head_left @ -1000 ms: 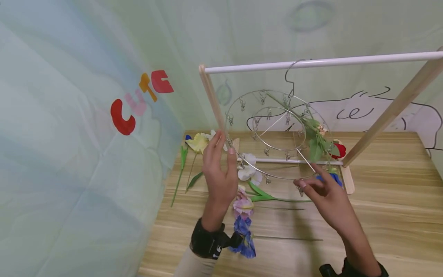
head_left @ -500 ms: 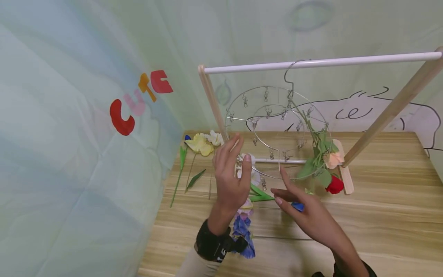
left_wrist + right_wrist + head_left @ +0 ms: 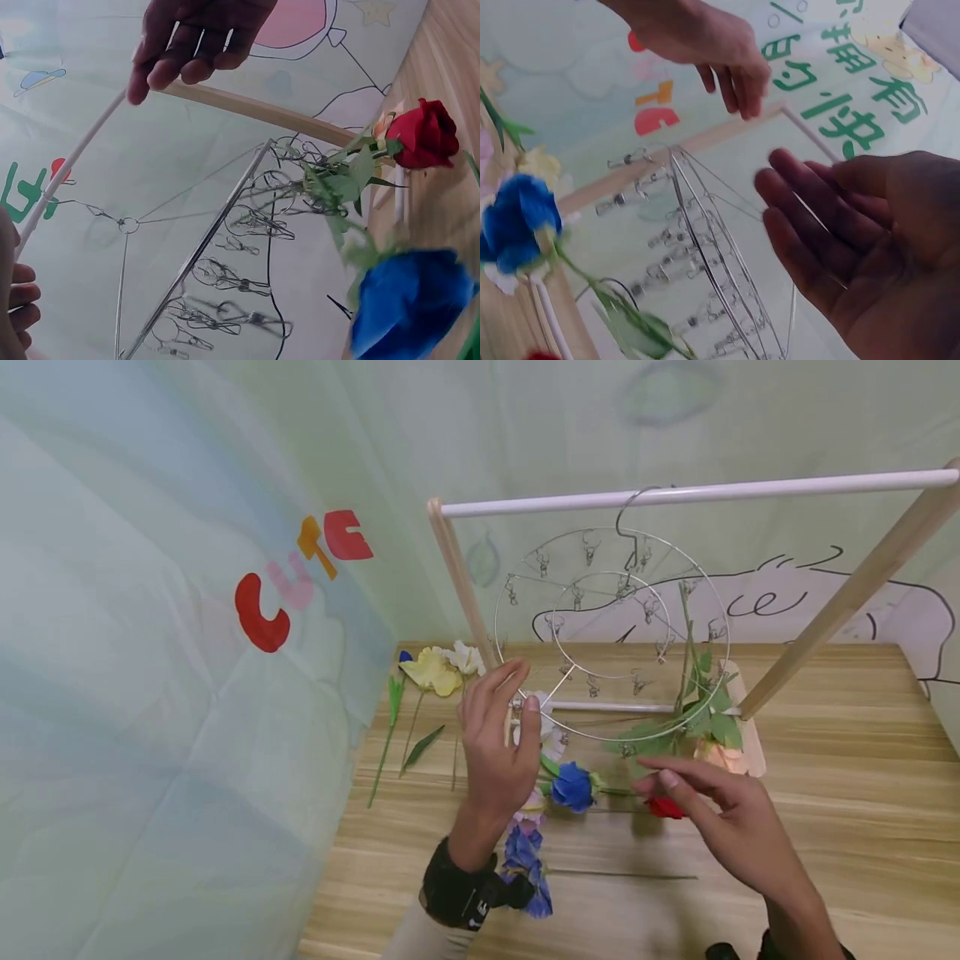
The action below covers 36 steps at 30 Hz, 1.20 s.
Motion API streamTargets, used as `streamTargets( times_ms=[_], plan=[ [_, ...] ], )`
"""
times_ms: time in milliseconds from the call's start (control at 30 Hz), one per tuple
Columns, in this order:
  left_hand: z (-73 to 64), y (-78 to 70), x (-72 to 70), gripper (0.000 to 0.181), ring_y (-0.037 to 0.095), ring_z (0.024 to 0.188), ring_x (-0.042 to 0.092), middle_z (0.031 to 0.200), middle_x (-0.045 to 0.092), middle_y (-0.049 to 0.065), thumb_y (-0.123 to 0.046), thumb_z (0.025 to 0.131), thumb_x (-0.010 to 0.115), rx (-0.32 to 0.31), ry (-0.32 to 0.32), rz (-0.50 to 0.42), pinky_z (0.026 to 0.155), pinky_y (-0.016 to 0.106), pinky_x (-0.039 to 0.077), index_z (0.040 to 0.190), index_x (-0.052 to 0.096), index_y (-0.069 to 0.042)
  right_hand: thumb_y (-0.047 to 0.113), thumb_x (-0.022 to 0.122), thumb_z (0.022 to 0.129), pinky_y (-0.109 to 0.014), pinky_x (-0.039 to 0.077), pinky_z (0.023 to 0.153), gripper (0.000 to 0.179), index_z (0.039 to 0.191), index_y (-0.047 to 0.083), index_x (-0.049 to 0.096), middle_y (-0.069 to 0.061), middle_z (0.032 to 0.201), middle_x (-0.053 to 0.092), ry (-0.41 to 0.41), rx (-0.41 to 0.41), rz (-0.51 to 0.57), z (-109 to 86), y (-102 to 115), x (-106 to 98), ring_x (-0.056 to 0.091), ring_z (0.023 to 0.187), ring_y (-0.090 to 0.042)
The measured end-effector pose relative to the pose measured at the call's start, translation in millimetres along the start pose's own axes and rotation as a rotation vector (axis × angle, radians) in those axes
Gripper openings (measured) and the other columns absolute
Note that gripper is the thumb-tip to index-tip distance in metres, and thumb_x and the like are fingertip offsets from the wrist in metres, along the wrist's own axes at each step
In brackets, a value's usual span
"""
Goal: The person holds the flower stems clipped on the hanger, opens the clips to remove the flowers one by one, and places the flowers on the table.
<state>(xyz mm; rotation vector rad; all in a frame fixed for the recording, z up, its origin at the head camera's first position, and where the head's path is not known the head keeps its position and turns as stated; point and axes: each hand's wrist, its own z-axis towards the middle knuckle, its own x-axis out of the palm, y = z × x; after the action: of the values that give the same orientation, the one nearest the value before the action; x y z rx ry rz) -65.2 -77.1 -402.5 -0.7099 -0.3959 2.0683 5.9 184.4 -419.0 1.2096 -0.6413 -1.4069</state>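
Observation:
A round wire hanger with small metal clips [image 3: 611, 635] hangs tilted from a white bar. A blue rose [image 3: 573, 787], a red rose [image 3: 666, 807] and a peach rose [image 3: 720, 757] hang head down from it on green leafy stems. My left hand [image 3: 495, 747] is at the hanger's left front edge, fingers extended; contact is unclear. Close to the hanger's front right, my right hand [image 3: 738, 827] has loosely bent fingers and holds nothing. In the right wrist view, the palm of the right hand [image 3: 877, 240] faces the hanger without touching it.
The white bar [image 3: 697, 495] rests on wooden side posts [image 3: 847, 597]. Loose flowers lie on the wooden table [image 3: 840, 827]: a yellow one [image 3: 431, 672], white ones [image 3: 465, 658], and blue ones [image 3: 528, 872] near the left wrist. A printed curtain [image 3: 187, 735] encloses the left and back.
The hanger has turned, carrying the roses from the right side round to the front and left. My right hand moved left, then back right, off the rim. My left hand shifted slightly right and down.

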Motion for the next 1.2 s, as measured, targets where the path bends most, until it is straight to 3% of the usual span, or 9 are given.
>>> streamTargets(
  times_ms=[167, 267, 367, 467, 533, 633, 800, 967, 1200],
  plan=[
    [-10.7, 7.3, -1.3, 0.031, 0.035, 0.130, 0.056, 0.132, 0.063, 0.020, -0.011, 0.101, 0.064, -0.098, -0.021, -0.026, 0.112, 0.049, 0.040, 0.129, 0.067, 0.001, -0.014, 0.060, 0.100, -0.016, 0.058, 0.086, 0.026, 0.124, -0.010, 0.071, 0.002, 0.107, 0.081, -0.343, 0.009, 0.016, 4.2, -11, -13, 0.077, 0.098, -0.007],
    [-21.1, 14.2, -0.9, 0.025, 0.033, 0.124, 0.055, 0.123, 0.061, 0.017, -0.014, 0.100, 0.066, -0.200, -0.019, -0.011, 0.109, 0.046, 0.041, 0.121, 0.064, 0.001, -0.006, 0.065, 0.101, -0.012, 0.054, 0.087, 0.026, 0.125, -0.007, 0.072, 0.011, 0.112, 0.078, -0.558, 0.108, -0.053, 8.8, -19, -17, 0.073, 0.101, -0.002],
    [-33.3, 20.4, 0.1, 0.024, 0.031, 0.117, 0.055, 0.117, 0.059, 0.014, -0.017, 0.101, 0.066, -0.314, 0.047, 0.029, 0.104, 0.045, 0.039, 0.117, 0.059, -0.001, 0.001, 0.068, 0.101, -0.010, 0.050, 0.088, 0.031, 0.133, 0.001, 0.071, 0.015, 0.119, 0.073, -0.676, 0.225, -0.120, 12.4, -26, -18, 0.068, 0.103, 0.003],
    [-45.0, 25.4, 1.5, 0.025, 0.031, 0.116, 0.056, 0.118, 0.060, 0.012, -0.022, 0.103, 0.064, -0.412, 0.187, 0.085, 0.102, 0.048, 0.036, 0.119, 0.058, -0.003, 0.005, 0.068, 0.102, -0.010, 0.048, 0.089, 0.038, 0.140, 0.005, 0.068, 0.006, 0.129, 0.072, -0.689, 0.308, -0.136, 14.9, -31, -16, 0.065, 0.105, 0.006],
    [-50.5, 28.0, 2.1, 0.027, 0.032, 0.121, 0.057, 0.123, 0.063, 0.011, -0.024, 0.104, 0.063, -0.444, 0.288, 0.131, 0.104, 0.052, 0.034, 0.123, 0.060, -0.005, 0.010, 0.068, 0.103, -0.011, 0.046, 0.089, 0.041, 0.143, 0.008, 0.065, -0.002, 0.135, 0.071, -0.670, 0.349, -0.146, 16.2, -33, -14, 0.064, 0.105, 0.009],
    [-55.6, 30.9, 2.3, 0.031, 0.032, 0.131, 0.057, 0.133, 0.066, 0.011, -0.027, 0.105, 0.061, -0.443, 0.423, 0.185, 0.108, 0.058, 0.030, 0.129, 0.064, -0.006, 0.016, 0.068, 0.104, -0.010, 0.045, 0.089, 0.043, 0.146, 0.008, 0.062, -0.011, 0.141, 0.069, -0.648, 0.387, -0.160, 17.7, -35, -11, 0.061, 0.105, 0.012],
    [-58.1, 34.8, 1.2, 0.035, 0.031, 0.138, 0.057, 0.139, 0.070, 0.010, -0.025, 0.105, 0.063, -0.394, 0.561, 0.242, 0.111, 0.060, 0.028, 0.134, 0.069, -0.008, 0.016, 0.066, 0.104, -0.010, 0.045, 0.088, 0.047, 0.150, 0.007, 0.058, -0.016, 0.143, 0.067, -0.625, 0.415, -0.150, 20.0, -38, -8, 0.061, 0.104, 0.013],
    [-62.1, 38.9, 2.9, 0.029, 0.029, 0.133, 0.060, 0.131, 0.074, 0.006, -0.021, 0.102, 0.071, -0.336, 0.644, 0.259, 0.111, 0.061, 0.027, 0.129, 0.075, -0.012, 0.014, 0.065, 0.105, -0.010, 0.044, 0.088, 0.049, 0.153, 0.008, 0.055, -0.019, 0.143, 0.067, -0.569, 0.426, -0.142, 20.5, -37, -5, 0.060, 0.104, 0.012],
    [-66.5, 42.4, 7.1, 0.020, 0.028, 0.124, 0.064, 0.121, 0.077, 0.005, -0.017, 0.100, 0.076, -0.296, 0.634, 0.264, 0.108, 0.061, 0.028, 0.119, 0.079, -0.011, 0.014, 0.066, 0.105, -0.009, 0.045, 0.088, 0.051, 0.154, 0.009, 0.053, -0.020, 0.142, 0.067, -0.553, 0.413, -0.147, 19.8, -35, -1, 0.060, 0.105, 0.013]
  ],
)
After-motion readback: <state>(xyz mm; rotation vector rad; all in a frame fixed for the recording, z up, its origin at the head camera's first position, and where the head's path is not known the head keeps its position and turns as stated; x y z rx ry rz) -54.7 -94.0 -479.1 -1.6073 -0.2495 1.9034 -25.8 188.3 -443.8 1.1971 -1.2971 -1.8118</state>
